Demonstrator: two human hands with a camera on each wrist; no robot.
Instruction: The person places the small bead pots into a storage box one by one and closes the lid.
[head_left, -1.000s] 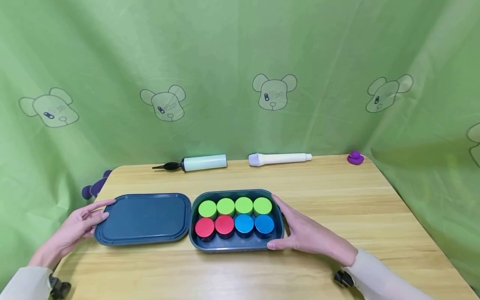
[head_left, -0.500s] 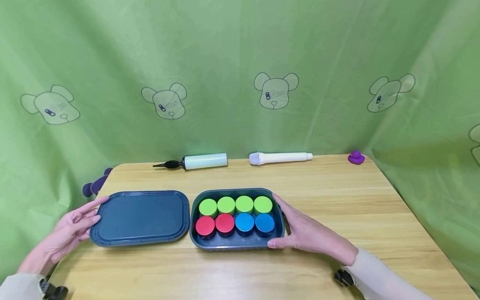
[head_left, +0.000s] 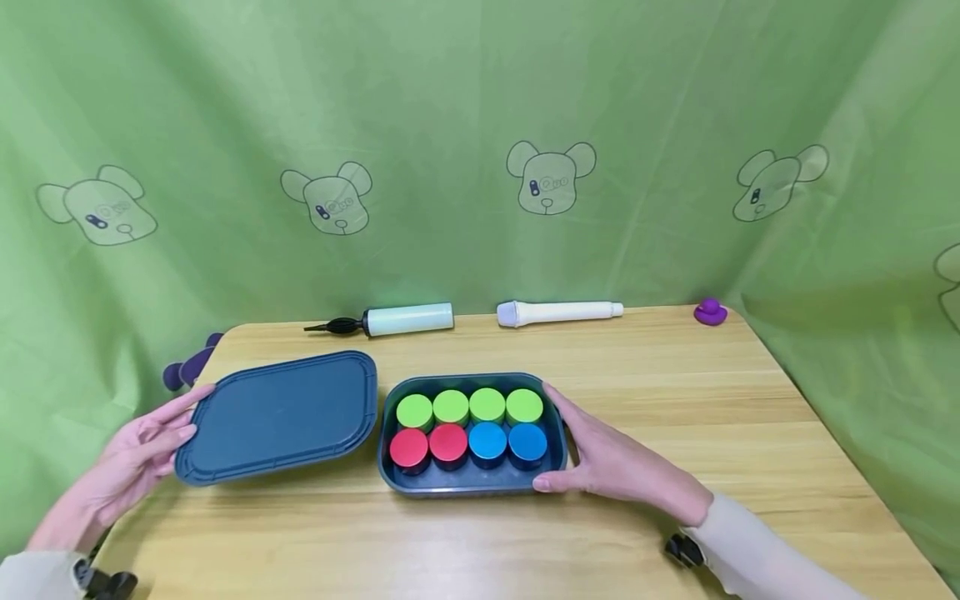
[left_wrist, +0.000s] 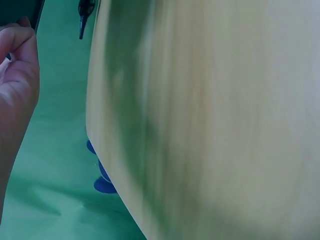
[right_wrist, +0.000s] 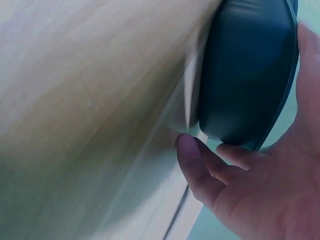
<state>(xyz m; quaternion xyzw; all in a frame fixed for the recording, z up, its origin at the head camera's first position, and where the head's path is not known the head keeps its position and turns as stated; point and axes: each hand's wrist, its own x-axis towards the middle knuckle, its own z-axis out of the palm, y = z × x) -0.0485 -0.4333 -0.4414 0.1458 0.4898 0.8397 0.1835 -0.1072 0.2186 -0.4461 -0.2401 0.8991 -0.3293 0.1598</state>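
Observation:
My left hand (head_left: 131, 457) pinches the left end of a dark blue lid (head_left: 285, 417), thumb on top and the other fingers partly hidden. Tilted, the lid is raised off the table with its right end higher. Beside it a dark blue storage box (head_left: 465, 486) sits on the table. Several green-topped round containers (head_left: 452, 406) form its back row; red-topped (head_left: 409, 448) and blue-topped (head_left: 527, 443) ones fill the front. My right hand (head_left: 611, 457) holds the box's right end, thumb at the front corner, fingers at the back. The right wrist view shows the box's outer wall (right_wrist: 245, 75).
Along the back edge of the wooden table (head_left: 675, 400) lie a hand pump (head_left: 408, 320) and a white microphone-shaped object (head_left: 562, 312). A small purple duck-like figure (head_left: 710, 312) stands at the back right corner. A green curtain (head_left: 450, 100) surrounds the table.
The left hand has moved left and lifted the lid from the table, tilting its right end up and away from the box. The right hand and the box have stayed put.

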